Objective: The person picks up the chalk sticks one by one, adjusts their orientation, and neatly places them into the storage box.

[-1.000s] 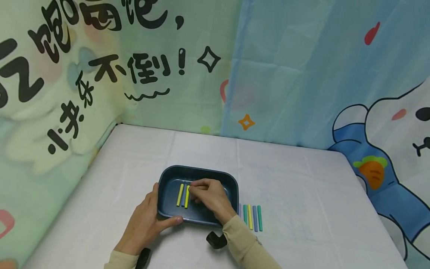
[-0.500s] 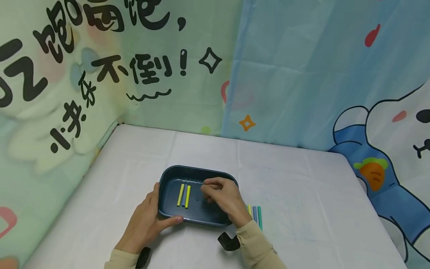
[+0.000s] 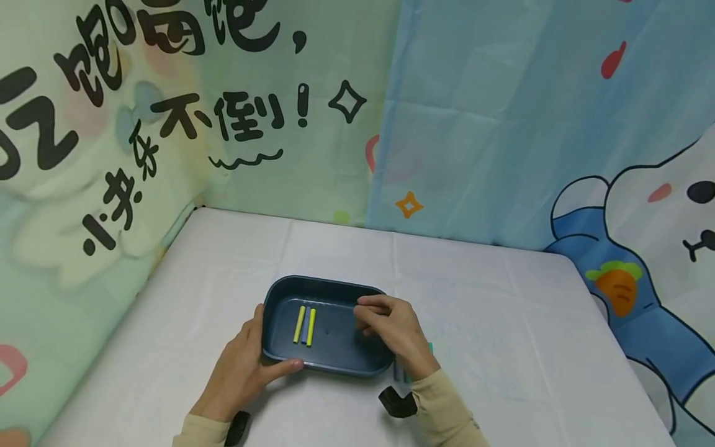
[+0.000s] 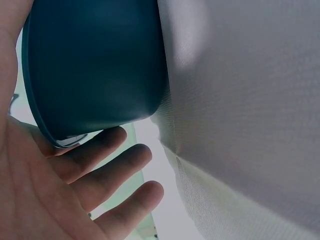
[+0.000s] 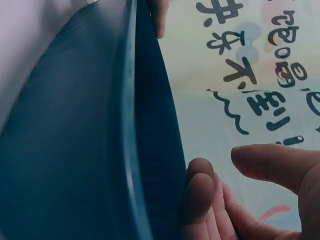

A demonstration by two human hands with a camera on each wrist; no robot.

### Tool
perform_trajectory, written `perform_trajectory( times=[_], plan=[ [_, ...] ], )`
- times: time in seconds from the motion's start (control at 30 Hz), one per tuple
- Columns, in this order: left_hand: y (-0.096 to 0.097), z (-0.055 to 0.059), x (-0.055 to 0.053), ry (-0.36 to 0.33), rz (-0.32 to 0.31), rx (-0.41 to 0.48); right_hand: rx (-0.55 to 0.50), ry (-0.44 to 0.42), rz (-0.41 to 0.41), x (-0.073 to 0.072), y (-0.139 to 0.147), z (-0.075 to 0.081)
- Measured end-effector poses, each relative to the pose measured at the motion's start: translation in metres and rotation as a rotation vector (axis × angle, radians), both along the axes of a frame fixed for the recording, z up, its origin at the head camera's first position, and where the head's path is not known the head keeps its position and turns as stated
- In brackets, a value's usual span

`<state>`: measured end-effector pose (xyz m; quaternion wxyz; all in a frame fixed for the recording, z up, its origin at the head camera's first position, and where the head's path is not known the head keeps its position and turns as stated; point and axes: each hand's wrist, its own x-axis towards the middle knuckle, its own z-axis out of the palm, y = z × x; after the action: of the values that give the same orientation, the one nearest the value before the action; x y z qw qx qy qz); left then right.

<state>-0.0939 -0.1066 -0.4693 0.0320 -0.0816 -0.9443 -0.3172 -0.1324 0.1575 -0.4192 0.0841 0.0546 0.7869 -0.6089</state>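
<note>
A dark blue tray (image 3: 346, 357) stands on the white-covered table. Inside, toward its left, two yellow chalk-like sticks (image 3: 311, 327) lie with a blue stick (image 3: 305, 326) between them. My left hand (image 3: 240, 360) holds the tray's near left corner, thumb over the front rim and fingers along the outer left wall (image 4: 95, 60). Over the tray's right end hovers my right hand (image 3: 396, 326). In the right wrist view its thumb (image 5: 265, 162) and fingertips (image 5: 200, 192) stand apart, with nothing between them, beside the tray wall (image 5: 65, 130).
More coloured sticks lie on the table just right of the tray, mostly hidden by my right hand and wrist; a green end (image 3: 431, 348) shows. Printed cloth walls (image 3: 475, 124) rise behind and to the left of the table (image 3: 503, 323).
My right hand has let go of the right yellow stick and moved right across the tray to its right end. The left hand and the sticks in the tray stay put.
</note>
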Motion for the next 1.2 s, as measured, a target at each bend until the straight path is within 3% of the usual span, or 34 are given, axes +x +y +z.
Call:
perform_trajectory(
  times=[0.37,0.7,1.2],
  plan=[
    [0.000,-0.001,0.000,0.017,-0.001,0.007,-0.048,-0.024,-0.053,0.004,0.021,0.006],
    [-0.001,-0.001,0.000,0.011,-0.006,0.017,-0.089,-0.052,-0.110,0.008,0.041,0.003],
    [-0.001,0.001,0.001,0.016,-0.022,0.012,-0.001,-0.057,-0.171,0.015,0.067,-0.005]
  ],
)
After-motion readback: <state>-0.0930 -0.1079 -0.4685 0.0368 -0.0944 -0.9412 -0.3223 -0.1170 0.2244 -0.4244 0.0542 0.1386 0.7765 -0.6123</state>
